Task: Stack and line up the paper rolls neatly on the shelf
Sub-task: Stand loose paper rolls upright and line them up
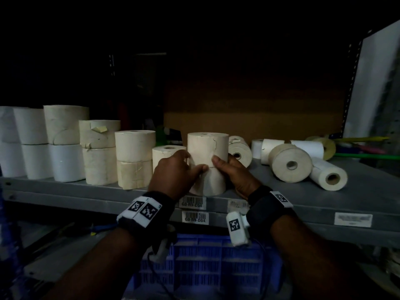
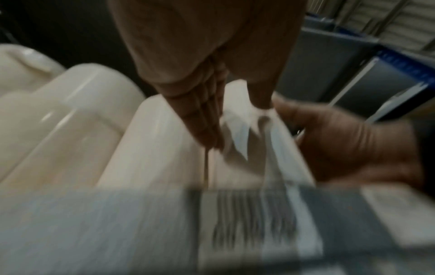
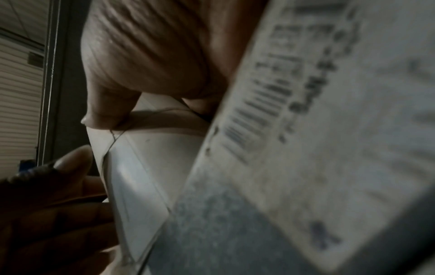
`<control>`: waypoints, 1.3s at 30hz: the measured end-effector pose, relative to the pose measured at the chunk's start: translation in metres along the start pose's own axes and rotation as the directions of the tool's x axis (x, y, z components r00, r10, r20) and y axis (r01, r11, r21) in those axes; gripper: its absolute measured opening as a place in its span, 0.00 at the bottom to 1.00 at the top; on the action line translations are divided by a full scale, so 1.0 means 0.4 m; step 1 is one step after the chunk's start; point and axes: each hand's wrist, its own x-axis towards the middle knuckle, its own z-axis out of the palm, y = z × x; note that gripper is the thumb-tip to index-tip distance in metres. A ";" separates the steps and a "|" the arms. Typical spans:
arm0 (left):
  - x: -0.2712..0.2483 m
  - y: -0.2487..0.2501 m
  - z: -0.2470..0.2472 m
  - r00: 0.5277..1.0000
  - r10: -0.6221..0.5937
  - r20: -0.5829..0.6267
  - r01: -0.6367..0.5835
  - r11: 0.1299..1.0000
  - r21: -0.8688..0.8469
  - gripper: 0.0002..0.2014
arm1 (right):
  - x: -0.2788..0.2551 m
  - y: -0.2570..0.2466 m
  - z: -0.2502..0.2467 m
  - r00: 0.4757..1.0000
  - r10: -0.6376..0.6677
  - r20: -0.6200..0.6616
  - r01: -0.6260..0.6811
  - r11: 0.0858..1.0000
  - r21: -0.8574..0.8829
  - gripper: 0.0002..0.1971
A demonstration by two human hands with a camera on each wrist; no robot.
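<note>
Crate: we see a blue crate (image 1: 207, 263) nearest, under the shelf (image 1: 324, 191)
Labels: shelf-edge barcode labels (image 1: 194, 217); text too blurred to read with certainty
Hands: our left hand (image 1: 173, 169) and right hand (image 1: 236, 169) clasp a two-roll stack (image 1: 207, 163) at its seam, near the front edge
Left: stacked rolls (image 1: 65, 144) in a line
Right: loose rolls (image 1: 290, 162) lie tipped, bare shelf before them

Grey metal shelf (image 1: 324, 198) carries stacked upright paper rolls (image 1: 65, 144) and toppled rolls (image 1: 290, 163).
</note>
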 end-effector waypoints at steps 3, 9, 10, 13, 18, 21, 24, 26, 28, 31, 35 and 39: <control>0.022 0.027 -0.035 1.000 0.024 -0.012 -0.022 0.994 0.107 0.23 | -0.002 -0.005 0.004 1.000 0.004 0.000 -0.004 1.000 0.014 0.35; 0.106 0.095 -0.071 0.955 0.295 -0.021 -0.291 0.951 0.104 0.28 | -0.005 -0.025 0.004 0.999 0.027 -0.045 -0.024 0.998 0.058 0.20; 0.119 0.098 -0.066 0.951 0.303 0.057 -0.307 0.945 0.115 0.29 | -0.005 -0.027 0.004 0.998 0.020 -0.064 -0.016 0.998 0.060 0.17; 0.139 0.085 -0.042 0.938 0.267 0.221 -0.303 0.941 0.149 0.29 | 0.004 -0.016 -0.004 0.994 0.008 -0.108 -0.002 0.998 0.061 0.18; 0.143 0.065 -0.031 0.930 0.330 0.162 -0.349 0.931 0.110 0.26 | 0.017 -0.003 -0.010 0.990 -0.033 -0.137 0.040 0.998 0.052 0.19; 0.177 0.080 -0.045 0.923 0.346 0.168 -0.370 0.919 0.137 0.28 | 0.021 0.001 -0.014 0.991 -0.039 -0.131 0.047 0.997 0.056 0.27; 0.212 0.100 -0.056 0.919 0.332 0.212 -0.377 0.899 0.223 0.32 | 0.014 -0.013 -0.012 0.977 0.036 -0.210 -0.030 0.999 0.035 0.33; 0.227 0.107 -0.052 0.917 0.343 0.202 -0.387 0.888 0.248 0.35 | 0.007 -0.040 -0.023 0.963 0.104 -0.250 -0.117 0.992 -0.039 0.34; 0.242 0.106 -0.044 0.918 0.354 0.181 -0.388 0.898 0.210 0.38 | 0.008 -0.093 -0.042 0.946 0.142 -0.293 -0.200 0.963 -0.180 0.35; 0.264 0.100 -0.039 0.927 0.321 0.193 -0.347 0.930 0.118 0.39 | 0.031 -0.193 -0.070 0.930 0.057 -0.362 -0.235 0.851 -0.469 0.29; 0.287 0.083 -0.036 0.929 0.292 0.226 -0.302 0.953 0.008 0.44 | 0.095 -0.288 -0.121 0.953 -0.125 -0.276 -0.158 0.574 -0.804 0.15; 0.292 0.086 -0.043 0.918 0.308 0.248 -0.316 0.949 -0.010 0.44 | 0.197 -0.288 -0.188 0.973 -0.013 -0.232 -0.228 0.129 -0.965 0.05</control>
